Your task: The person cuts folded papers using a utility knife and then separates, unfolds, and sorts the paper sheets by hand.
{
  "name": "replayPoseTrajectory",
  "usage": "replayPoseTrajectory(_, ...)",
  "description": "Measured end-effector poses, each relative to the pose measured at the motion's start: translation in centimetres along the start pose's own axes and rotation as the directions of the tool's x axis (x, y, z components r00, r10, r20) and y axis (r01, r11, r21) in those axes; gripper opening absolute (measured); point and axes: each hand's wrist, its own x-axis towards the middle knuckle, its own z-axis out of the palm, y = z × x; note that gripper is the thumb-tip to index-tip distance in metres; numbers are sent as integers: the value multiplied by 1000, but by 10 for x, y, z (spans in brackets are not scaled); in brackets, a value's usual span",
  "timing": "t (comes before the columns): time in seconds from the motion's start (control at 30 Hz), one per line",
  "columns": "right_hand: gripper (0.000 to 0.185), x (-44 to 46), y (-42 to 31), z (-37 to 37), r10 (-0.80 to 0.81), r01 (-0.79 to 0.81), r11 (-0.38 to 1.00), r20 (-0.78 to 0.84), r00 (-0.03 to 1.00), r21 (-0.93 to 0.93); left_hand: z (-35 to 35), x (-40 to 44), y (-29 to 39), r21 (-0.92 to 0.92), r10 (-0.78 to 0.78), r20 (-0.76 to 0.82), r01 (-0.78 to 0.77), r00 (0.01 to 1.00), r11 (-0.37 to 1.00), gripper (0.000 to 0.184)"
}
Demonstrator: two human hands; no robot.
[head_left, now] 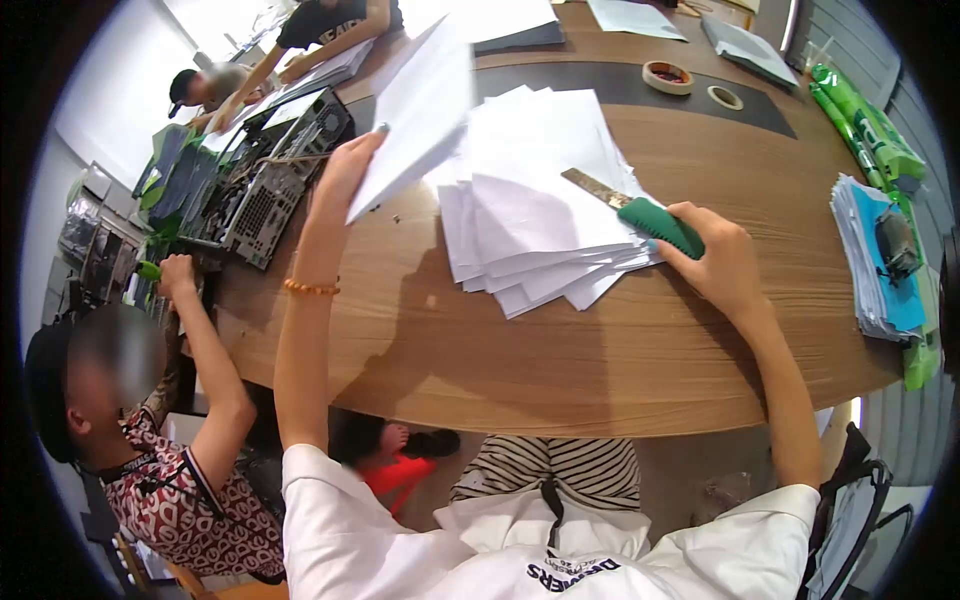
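My left hand [352, 165] is closed on the edge of a white sheet [420, 110], raised and tilted above the table, left of a messy paper pile [535, 200]. In my right hand [715, 255] is the green handle of a cutter [662, 226]. Its stained blade lies over the right side of the pile and points to the upper left. The fingertips of my right hand are at the pile's right edge.
An opened computer case [275, 200] stands left. Tape rolls [667, 78] lie on the table's [480, 385] dark strip. Papers with a blue sheet [875, 260] and green packages [870, 130] are right. One person [190, 450] sits left; another [330, 25] leans in at the upper left.
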Motion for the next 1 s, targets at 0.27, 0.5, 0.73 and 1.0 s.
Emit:
replayPoseTrajectory(0.27, 32, 8, 24, -11, 538, -524, 758, 82, 839, 388, 100, 16, -32, -199, -104, 262, 159, 960, 967, 26)
replayPoseTrajectory(0.5, 29, 11, 11, -25, 466, -419, 844, -71, 882, 334, 85, -15, 32, 594, 278, 127, -297, 952, 747, 51)
replayPoseTrajectory(0.73, 28, 11, 4, -45, 37, -20, 997, -229, 973, 75, 135, 18, -5, 674, 489, 491, -670, 721, 310, 49)
replayPoseTrajectory(1.0, 33, -46, -36, -62, -1, 0, 998, -23, 1000, -69, 144, 25, -30, 525, 433, 459, -630, 776, 572, 45)
